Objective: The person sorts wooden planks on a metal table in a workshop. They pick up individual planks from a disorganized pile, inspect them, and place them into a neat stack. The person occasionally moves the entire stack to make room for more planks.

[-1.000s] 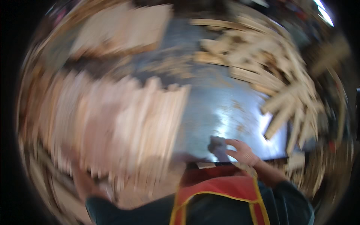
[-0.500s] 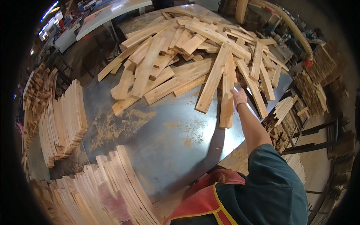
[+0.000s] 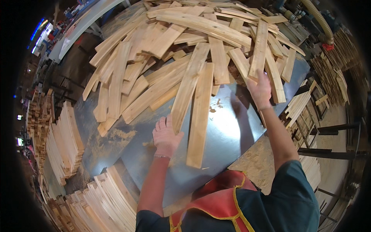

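Observation:
My right hand [image 3: 260,92] grips the near end of a short wooden plank [image 3: 259,50] at the right side of a loose heap. My left hand [image 3: 166,137] is at the near end of a longer plank [image 3: 190,87], its fingers stretched out along the left edge and its thumb near the tip. Between my hands another plank [image 3: 200,120] lies with its near end sticking out toward me. The heap of planks [image 3: 162,38] spreads over the far part of a grey metal table [image 3: 150,170].
Neatly stacked boards [image 3: 102,197] stand at the near left, with another stack [image 3: 65,143] beyond them. Sawdust [image 3: 112,135] is scattered on the tabletop. More wood and dark metal bars [image 3: 328,152] are at the right. A ribbed hose [image 3: 319,19] hangs at the far right.
My left hand has moved from the near-left stack to the heap's near edge. My right hand has shifted to the short plank and holds its end. The view has turned slightly.

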{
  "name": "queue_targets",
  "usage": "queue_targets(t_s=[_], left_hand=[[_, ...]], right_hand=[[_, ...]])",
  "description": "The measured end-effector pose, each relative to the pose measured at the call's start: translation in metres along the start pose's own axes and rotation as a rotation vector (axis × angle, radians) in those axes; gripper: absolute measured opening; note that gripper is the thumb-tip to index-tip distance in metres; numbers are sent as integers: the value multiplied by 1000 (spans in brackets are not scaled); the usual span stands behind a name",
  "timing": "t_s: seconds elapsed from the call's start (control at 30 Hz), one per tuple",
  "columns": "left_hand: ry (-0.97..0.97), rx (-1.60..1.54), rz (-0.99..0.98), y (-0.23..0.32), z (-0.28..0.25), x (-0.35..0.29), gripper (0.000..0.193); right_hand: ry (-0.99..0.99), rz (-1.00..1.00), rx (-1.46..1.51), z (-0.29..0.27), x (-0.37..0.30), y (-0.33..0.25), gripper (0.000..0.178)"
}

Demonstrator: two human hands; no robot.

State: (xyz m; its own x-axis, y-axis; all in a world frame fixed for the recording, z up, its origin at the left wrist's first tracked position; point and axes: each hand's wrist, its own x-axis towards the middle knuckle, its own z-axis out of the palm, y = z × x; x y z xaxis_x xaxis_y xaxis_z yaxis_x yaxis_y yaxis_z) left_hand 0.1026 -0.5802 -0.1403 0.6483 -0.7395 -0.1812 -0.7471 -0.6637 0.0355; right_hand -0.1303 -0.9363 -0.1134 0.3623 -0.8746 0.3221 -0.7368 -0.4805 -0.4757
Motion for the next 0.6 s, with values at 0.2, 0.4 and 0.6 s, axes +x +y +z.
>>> queue_targets(t_s=[0.2, 0.4, 0.6], left_hand=[[-183, -81, -122, 26, 9, 25, 106], [-241, -1349, -307, -40, -9, -102, 90], [-50, -1760, -551, -87, 17, -222, 72]], right_hand=[[-89, 422, 76, 39, 101, 89, 78], [-333, 590, 1299, 57, 51, 76, 48], [-509, 489, 1414, 3, -185, -48, 67]])
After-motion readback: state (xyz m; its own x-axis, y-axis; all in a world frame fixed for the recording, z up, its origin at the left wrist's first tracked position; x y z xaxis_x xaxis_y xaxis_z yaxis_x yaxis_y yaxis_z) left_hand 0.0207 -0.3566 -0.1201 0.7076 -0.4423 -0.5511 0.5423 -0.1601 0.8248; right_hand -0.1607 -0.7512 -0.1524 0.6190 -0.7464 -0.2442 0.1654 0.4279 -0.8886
